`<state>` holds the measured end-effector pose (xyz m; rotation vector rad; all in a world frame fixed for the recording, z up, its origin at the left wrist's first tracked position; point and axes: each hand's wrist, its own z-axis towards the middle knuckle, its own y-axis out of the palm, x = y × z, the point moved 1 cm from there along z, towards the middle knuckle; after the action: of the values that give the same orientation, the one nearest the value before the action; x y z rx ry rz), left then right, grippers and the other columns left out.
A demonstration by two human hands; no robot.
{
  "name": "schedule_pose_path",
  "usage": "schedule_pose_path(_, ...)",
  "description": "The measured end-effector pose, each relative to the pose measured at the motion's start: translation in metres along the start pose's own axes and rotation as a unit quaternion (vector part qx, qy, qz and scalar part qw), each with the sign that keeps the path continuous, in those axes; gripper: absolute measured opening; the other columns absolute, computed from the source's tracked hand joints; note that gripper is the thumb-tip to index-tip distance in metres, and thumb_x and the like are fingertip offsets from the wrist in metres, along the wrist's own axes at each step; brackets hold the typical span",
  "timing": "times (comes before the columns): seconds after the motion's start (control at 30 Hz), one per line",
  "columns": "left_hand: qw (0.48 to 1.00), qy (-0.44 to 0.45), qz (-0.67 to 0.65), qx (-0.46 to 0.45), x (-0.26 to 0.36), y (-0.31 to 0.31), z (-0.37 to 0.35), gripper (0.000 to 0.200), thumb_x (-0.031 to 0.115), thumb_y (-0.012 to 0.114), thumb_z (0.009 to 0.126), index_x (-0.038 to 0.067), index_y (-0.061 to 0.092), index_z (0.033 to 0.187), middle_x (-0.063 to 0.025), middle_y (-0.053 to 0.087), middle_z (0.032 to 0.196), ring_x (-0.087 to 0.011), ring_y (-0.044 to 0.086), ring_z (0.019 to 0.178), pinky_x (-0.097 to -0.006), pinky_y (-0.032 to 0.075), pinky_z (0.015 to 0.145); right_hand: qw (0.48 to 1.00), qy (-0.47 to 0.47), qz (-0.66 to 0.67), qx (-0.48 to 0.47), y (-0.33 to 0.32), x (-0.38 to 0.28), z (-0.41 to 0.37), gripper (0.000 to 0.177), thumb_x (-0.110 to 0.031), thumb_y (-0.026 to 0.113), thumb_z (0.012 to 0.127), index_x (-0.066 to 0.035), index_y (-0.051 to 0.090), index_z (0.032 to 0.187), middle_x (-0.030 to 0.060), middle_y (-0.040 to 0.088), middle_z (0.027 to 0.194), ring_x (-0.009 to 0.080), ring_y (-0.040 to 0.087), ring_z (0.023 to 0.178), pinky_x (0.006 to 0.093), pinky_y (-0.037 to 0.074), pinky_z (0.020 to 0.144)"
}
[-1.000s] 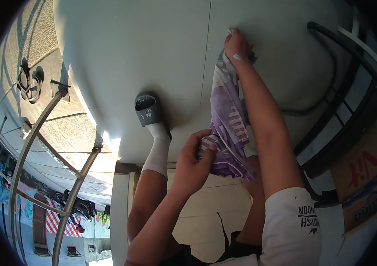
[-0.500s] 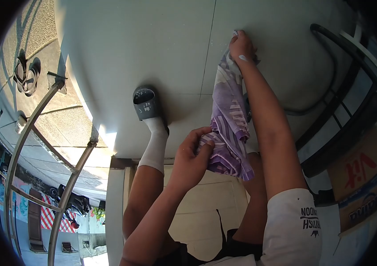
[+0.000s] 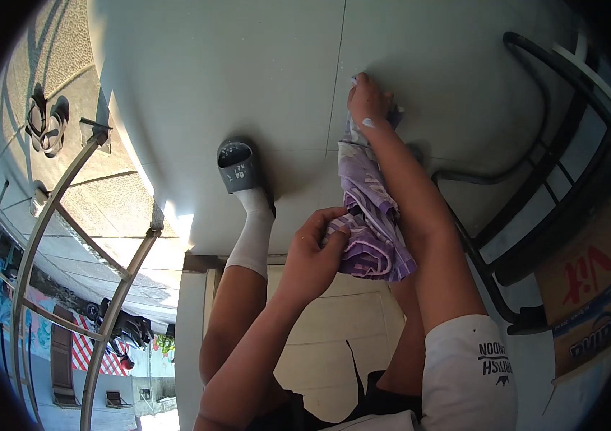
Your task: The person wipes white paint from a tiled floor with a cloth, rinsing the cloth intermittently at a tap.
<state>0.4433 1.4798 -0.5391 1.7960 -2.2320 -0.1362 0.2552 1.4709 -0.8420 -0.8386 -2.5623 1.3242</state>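
Observation:
A purple and white patterned cloth [image 3: 366, 176] hangs bunched between my two hands, over my lap and the floor. My left hand [image 3: 317, 251] grips its lower, folded end, thumb and fingers closed on the fabric. The far end of the cloth is in my right hand [image 3: 371, 100], whose fingers are closed round it. The lower part of the cloth shows several loose folds beside my right forearm.
A dark slipper [image 3: 238, 167] is on my left foot, on the grey floor [image 3: 176, 72]. Metal rails [image 3: 32, 248] and a pair of sandals [image 3: 48, 128] are at the left. At the right are a black chair frame [image 3: 571, 79] and a cardboard box [image 3: 585, 287].
My right hand has come closer to my body and slightly left, and the cloth between my hands is shorter and more bunched. My left hand has barely moved.

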Motion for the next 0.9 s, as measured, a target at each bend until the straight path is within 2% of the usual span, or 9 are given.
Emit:
schedule_pose_path(0.13,1.0,0.005,-0.005,0.015,-0.004,0.004,0.002,0.033,0.013,0.058,0.098,-0.003,0.058,0.127,-0.0107,0.068,0.1,-0.0101,0.063,0.086,-0.0258,0.051,0.08,1.0,0.011,0.0,0.012,0.003,0.0,-0.006,0.02,-0.023,0.057,0.094,-0.011,0.058,0.11,0.0114,0.071,0.101,0.0331,0.069,0.095,0.0563,0.037,0.09)
schedule_pose_path(0.23,1.0,0.001,-0.019,0.015,-0.006,0.005,0.001,0.033,0.013,0.058,0.098,-0.003,0.058,0.127,-0.0111,0.068,0.1,-0.0109,0.063,0.088,-0.0265,0.051,0.081,0.999,0.024,0.021,-0.036,0.001,0.007,-0.005,0.023,-0.026,0.06,0.092,-0.011,0.059,0.11,0.014,0.072,0.099,0.0356,0.069,0.095,0.0538,0.044,0.087)
schedule_pose_path(0.3,1.0,0.028,-0.003,0.005,-0.005,0.007,0.002,0.033,0.01,0.056,0.1,-0.003,0.053,0.131,-0.0076,0.067,0.102,-0.0078,0.062,0.091,-0.0235,0.052,0.081,0.979,-0.004,0.184,0.09,0.007,0.015,-0.004,0.027,-0.027,0.064,0.09,-0.01,0.061,0.11,0.0162,0.072,0.097,0.0384,0.068,0.094,0.0512,0.049,0.082)
schedule_pose_path(0.43,1.0,0.014,0.011,0.012,0.0,0.006,0.0,0.035,0.01,0.056,0.1,-0.003,0.052,0.132,-0.0079,0.067,0.103,-0.0085,0.062,0.091,-0.0241,0.052,0.082,0.976,-0.014,0.188,0.112,0.012,0.023,-0.011,0.027,-0.027,0.065,0.089,-0.01,0.063,0.11,0.0161,0.072,0.096,0.04,0.068,0.094,0.0513,0.051,0.08)
schedule_pose_path(0.53,1.0,0.02,0.012,0.02,0.001,0.003,0.002,0.036,0.01,0.057,0.1,-0.002,0.052,0.133,-0.0082,0.067,0.104,-0.0092,0.062,0.091,-0.0248,0.052,0.083,0.984,0.002,0.14,0.108,0.014,0.019,-0.012,0.025,-0.026,0.065,0.089,-0.011,0.063,0.11,0.0151,0.072,0.094,0.0395,0.068,0.092,0.051,0.051,0.08)
schedule_pose_path(0.63,0.998,0.029,0.015,0.045,0.006,0.003,0.002,0.037,0.014,0.059,0.097,-0.003,0.055,0.13,-0.0121,0.068,0.1,-0.0122,0.062,0.089,-0.0275,0.051,0.082,0.989,0.002,0.105,0.108,0.012,0.013,-0.006,0.023,-0.026,0.066,0.089,-0.011,0.064,0.107,0.0145,0.072,0.092,0.039,0.068,0.09,0.0499,0.05,0.079)
schedule_pose_path(0.73,0.998,0.053,0.001,0.041,0.011,0.003,0.002,0.038,0.012,0.058,0.097,-0.003,0.054,0.132,-0.0122,0.067,0.104,-0.0123,0.062,0.092,-0.0269,0.05,0.085,0.971,0.055,0.141,0.186,-0.015,0.013,0.029,0.019,-0.025,0.065,0.089,-0.011,0.066,0.103,0.0133,0.073,0.093,0.038,0.069,0.089,0.0503,0.049,0.079)
schedule_pose_path(0.8,0.997,0.06,-0.006,0.041,0.023,0.004,-0.003,0.038,0.008,0.057,0.099,0.001,0.052,0.136,-0.0071,0.064,0.112,-0.0092,0.06,0.098,-0.0245,0.049,0.088,0.965,0.087,0.148,0.197,-0.033,0.014,0.055,0.019,-0.025,0.065,0.089,-0.011,0.066,0.102,0.0129,0.073,0.093,0.0377,0.069,0.089,0.0509,0.049,0.08)
schedule_pose_path(0.9,0.998,0.024,-0.058,0.011,0.028,-0.001,-0.005,0.038,0.007,0.056,0.1,0.0,0.051,0.137,-0.0068,0.065,0.113,-0.0089,0.06,0.098,-0.0245,0.05,0.088,0.973,0.079,0.119,0.182,-0.041,0.014,0.068,0.018,-0.026,0.065,0.09,-0.011,0.065,0.1,0.0119,0.073,0.094,0.037,0.069,0.089,0.0501,0.048,0.08)
